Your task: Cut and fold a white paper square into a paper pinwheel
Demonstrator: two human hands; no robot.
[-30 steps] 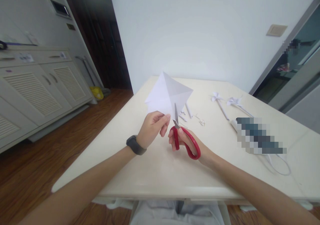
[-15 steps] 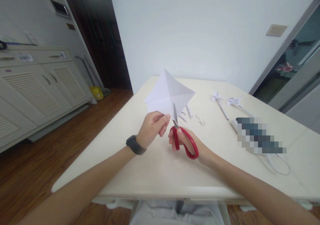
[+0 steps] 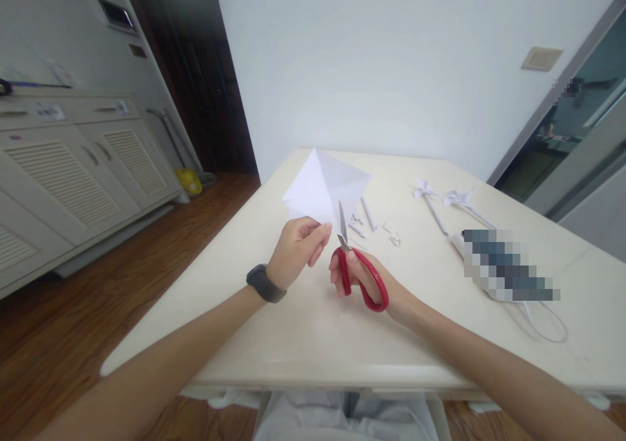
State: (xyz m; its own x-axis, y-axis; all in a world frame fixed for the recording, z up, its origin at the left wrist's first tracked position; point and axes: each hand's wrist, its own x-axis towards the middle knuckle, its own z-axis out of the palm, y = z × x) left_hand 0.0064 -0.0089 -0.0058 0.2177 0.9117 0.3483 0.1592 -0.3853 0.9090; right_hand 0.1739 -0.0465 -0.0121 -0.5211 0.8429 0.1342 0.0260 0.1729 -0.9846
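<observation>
A creased sheet of white paper (image 3: 313, 183) is pinched at its near corner by my left hand (image 3: 303, 242), which wears a dark wristband. My right hand (image 3: 359, 274) grips a pair of scissors (image 3: 374, 288) by the red handles. Their blades are spread and point away from me, close to the paper's lower right edge; I cannot tell whether paper lies between them. Just right of the blades, a rolled paper tube (image 3: 368, 214) and small paper scraps (image 3: 357, 229) lie on the table.
Two paper pinwheels on sticks, one nearer (image 3: 424, 192) and one farther right (image 3: 458, 199), lie on the cream table (image 3: 274, 343). A blurred-out object (image 3: 506, 268) with a thin white cord sits at the right. The wall (image 3: 372, 62) stands behind the table.
The paper's far part has dropped and tilted slightly left, uncovering more of the tube and scraps behind the blades. Both hands and the scissors stay nearly in place.
</observation>
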